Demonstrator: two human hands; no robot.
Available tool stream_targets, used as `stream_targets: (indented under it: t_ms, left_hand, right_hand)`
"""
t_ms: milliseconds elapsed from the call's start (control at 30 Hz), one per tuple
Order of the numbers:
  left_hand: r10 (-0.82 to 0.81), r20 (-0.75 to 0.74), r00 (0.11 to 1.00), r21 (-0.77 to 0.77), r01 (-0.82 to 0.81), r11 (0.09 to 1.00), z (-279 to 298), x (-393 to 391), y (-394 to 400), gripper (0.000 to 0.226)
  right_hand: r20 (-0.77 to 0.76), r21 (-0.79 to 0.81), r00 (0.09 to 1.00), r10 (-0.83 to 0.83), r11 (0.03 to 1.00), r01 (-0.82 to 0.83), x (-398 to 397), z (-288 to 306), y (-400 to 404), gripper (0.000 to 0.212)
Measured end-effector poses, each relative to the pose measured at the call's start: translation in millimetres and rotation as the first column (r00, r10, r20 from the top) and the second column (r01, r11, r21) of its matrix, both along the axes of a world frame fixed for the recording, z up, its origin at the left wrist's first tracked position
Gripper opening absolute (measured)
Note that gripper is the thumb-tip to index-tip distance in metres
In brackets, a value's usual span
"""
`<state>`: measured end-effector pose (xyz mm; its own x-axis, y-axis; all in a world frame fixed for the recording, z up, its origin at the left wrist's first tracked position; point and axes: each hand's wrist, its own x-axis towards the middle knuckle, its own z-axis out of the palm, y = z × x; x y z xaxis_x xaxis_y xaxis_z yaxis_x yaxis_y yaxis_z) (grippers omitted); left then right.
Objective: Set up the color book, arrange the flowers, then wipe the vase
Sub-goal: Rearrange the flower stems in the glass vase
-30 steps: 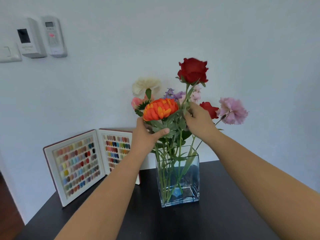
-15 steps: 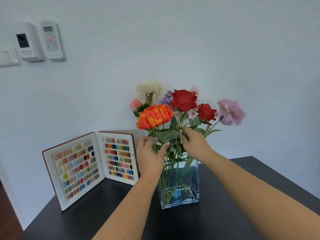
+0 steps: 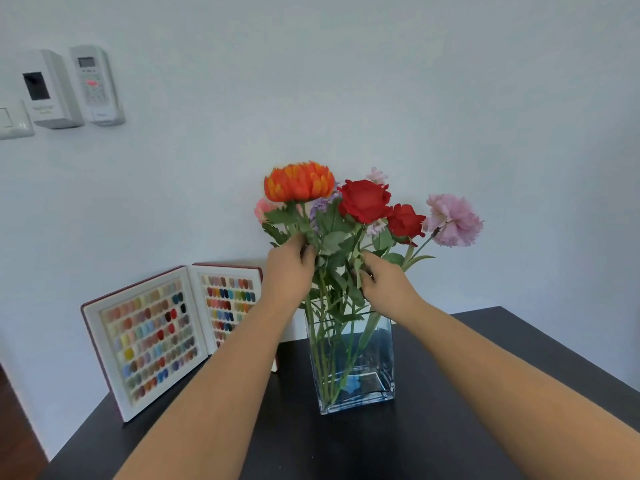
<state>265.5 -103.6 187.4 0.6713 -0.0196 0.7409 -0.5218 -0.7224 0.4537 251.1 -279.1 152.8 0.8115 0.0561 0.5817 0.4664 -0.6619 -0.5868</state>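
Observation:
A square clear glass vase (image 3: 367,372) stands on the black table (image 3: 433,427) with several flower stems in it. My left hand (image 3: 289,271) grips the stem of the orange flower (image 3: 299,181), which stands highest in the bunch. My right hand (image 3: 388,285) holds the stem of the big red rose (image 3: 365,200) just above the vase rim. A smaller red rose (image 3: 405,220) and a pink carnation (image 3: 453,220) lean right. The color book (image 3: 152,336) stands open and upright against the wall at the left, partly behind my left forearm.
The white wall (image 3: 381,81) runs close behind the vase. Two wall-mounted control units (image 3: 97,86) and a light switch (image 3: 14,121) hang at the upper left. The table's left edge drops to a wooden floor (image 3: 14,441).
The orange flower has risen from beside the red rose to the top of the bunch, with my left hand lifting it. My right hand has stayed on the rose stem.

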Motion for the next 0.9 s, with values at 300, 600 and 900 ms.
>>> stream_targets:
  t_ms: [300, 600, 900]
  left_hand:
    - [-0.061, -0.038, 0.997, 0.000, 0.061, 0.998, 22, -6, 10, 0.012]
    - [-0.187, -0.200, 0.962, -0.064, 0.177, 0.982, -26, -5, 7, 0.020]
    - [-0.241, -0.123, 0.963, -0.346, 0.186, 0.920, -60, -13, 6, 0.046]
  right_hand:
    - [-0.021, -0.011, 0.998, -0.051, 0.999, 0.051, 5, 1, -5, 0.020]
    - [-0.061, 0.093, 0.998, -0.001, 0.996, 0.007, 0, 7, 5, 0.016]
    - [-0.111, 0.233, 0.992, 0.060, 0.972, -0.033, 1, 7, 5, 0.029]
